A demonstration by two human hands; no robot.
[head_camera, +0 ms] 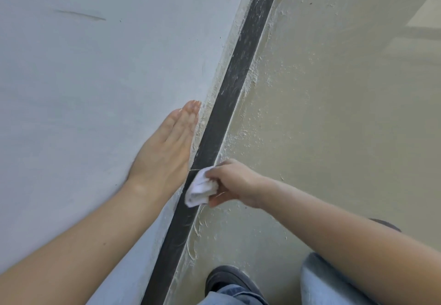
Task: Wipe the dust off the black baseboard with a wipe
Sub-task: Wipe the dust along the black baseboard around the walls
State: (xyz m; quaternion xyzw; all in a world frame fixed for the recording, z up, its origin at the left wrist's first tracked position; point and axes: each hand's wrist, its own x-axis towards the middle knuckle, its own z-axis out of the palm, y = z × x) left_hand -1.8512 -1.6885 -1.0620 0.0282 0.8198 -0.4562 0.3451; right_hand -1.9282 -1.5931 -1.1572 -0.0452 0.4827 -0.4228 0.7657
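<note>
A black baseboard (229,85) runs diagonally from the bottom centre up to the top right, streaked with pale dust along its upper stretch. My right hand (235,181) is shut on a crumpled white wipe (200,189), which presses against the baseboard near the middle of the frame. Flat against the pale wall just left of the baseboard rests my left hand (164,149), palm down, fingers straight and close together, holding nothing.
The grey-white wall (95,66) fills the left side. A dusty beige floor (334,113) with white specks along the baseboard fills the right. My dark shoe (226,280) and jeans-clad knee (322,283) are at the bottom, close to the baseboard.
</note>
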